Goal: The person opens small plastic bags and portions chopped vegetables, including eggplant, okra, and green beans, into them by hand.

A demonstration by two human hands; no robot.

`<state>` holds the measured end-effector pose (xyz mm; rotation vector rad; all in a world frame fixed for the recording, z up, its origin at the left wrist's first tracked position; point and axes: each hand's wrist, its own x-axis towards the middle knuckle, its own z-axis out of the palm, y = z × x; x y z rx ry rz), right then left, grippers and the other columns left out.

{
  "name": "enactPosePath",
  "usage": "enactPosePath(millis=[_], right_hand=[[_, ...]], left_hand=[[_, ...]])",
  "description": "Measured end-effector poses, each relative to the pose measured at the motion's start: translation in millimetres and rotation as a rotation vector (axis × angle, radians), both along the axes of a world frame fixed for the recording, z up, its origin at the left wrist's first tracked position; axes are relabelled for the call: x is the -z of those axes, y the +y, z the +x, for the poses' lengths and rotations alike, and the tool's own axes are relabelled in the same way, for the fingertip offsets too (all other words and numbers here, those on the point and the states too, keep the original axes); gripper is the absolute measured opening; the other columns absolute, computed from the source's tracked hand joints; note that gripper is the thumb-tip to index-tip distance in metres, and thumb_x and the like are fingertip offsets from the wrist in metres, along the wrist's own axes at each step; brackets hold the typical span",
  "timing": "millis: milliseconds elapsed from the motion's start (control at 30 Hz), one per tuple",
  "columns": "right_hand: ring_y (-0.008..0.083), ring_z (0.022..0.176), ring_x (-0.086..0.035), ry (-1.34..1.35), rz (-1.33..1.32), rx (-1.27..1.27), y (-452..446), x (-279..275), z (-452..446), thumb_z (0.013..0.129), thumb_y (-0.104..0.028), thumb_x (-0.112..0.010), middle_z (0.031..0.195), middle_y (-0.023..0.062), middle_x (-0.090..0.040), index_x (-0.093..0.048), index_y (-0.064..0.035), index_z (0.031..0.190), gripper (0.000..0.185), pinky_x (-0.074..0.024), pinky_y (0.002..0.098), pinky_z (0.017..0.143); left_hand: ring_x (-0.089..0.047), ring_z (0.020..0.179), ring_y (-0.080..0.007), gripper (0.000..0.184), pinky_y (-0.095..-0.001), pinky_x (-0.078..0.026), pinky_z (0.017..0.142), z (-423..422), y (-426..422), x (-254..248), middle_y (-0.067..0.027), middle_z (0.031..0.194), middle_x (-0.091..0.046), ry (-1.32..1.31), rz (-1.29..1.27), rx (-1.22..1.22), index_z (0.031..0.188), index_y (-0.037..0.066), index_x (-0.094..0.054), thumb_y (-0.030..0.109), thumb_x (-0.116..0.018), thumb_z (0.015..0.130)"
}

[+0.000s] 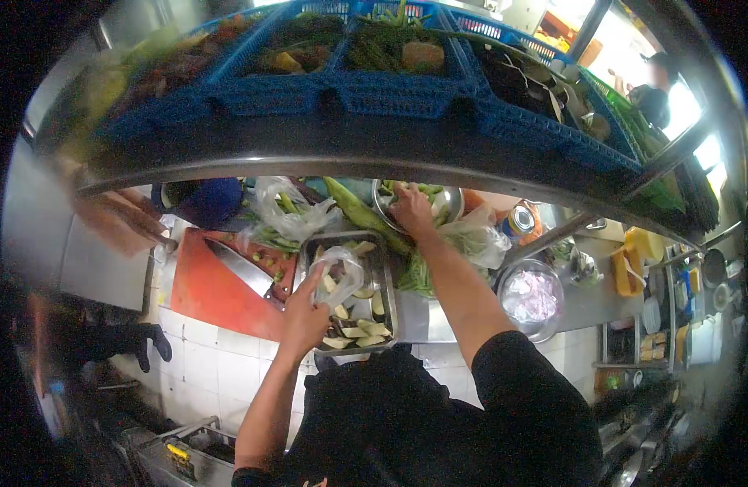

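A clear plastic bag [341, 274] hangs from my left hand [306, 318], which is closed on its edge. Under it is a metal tray [388, 321] with cut eggplant pieces [366, 331]. My right hand [412, 209] reaches into a metal bowl [453, 203] of cut green vegetable pieces [431, 191], its fingers curled down among them; the fingertips are partly hidden. Left of the tray, a large knife [242, 269] lies on an orange cutting board [199, 280] beside small green scraps.
Blue baskets [260, 96] of vegetables fill the shelf [349, 154] above my hands. A bag of green beans [475, 239], a can [520, 220] and a bowl covered in plastic [531, 300] stand to the right. Another person [655, 93] is at the far right.
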<state>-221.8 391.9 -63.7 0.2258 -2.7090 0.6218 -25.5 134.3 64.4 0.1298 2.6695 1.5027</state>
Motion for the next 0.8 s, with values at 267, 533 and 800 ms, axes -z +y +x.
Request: enactPosePath(millis=[267,533,800], right_hand=[[0.0243,0.072,-0.056,-0.343,-1.046,0.094,62.8,35.9,-48.9,0.079,-0.018,-0.058,0.085,0.0095,-0.056,-0.054,-0.0065,0.093,0.018,-0.0448,0.0327,0.050],[0.0159,0.077,-0.055,-0.576,-1.827,-0.388,15.7,-93.0,59.7,0.080,-0.018,-0.056,0.095,0.0069,-0.057,-0.053,-0.0103,0.094,0.016,-0.0460,0.0271,0.053],[0.0228,0.091,-0.058,-0.940,-2.146,-0.449,-66.6,-60.3,133.0,0.083,-0.021,-0.053,0.102,0.0085,-0.059,-0.056,-0.0061,0.104,0.026,-0.0493,0.0346,0.077]], left_hand=[[-0.045,0.120,-0.0310,0.061,-0.0321,-0.034,0.100,-18.3,1.5,-1.9,-0.0242,0.127,-0.047,-0.095,0.068,-0.012,0.131,0.001,-0.040,0.000,-0.044,0.070],[-0.048,0.116,-0.0326,0.059,-0.0335,-0.035,0.098,-47.5,21.1,4.9,-0.0236,0.126,-0.047,-0.065,-0.033,0.081,0.129,0.000,-0.042,0.004,-0.047,0.070],[-0.048,0.116,-0.0340,0.057,-0.0358,-0.036,0.098,-53.5,37.6,4.9,-0.0213,0.124,-0.050,-0.158,0.191,0.105,0.128,0.000,-0.043,0.007,-0.052,0.072]])
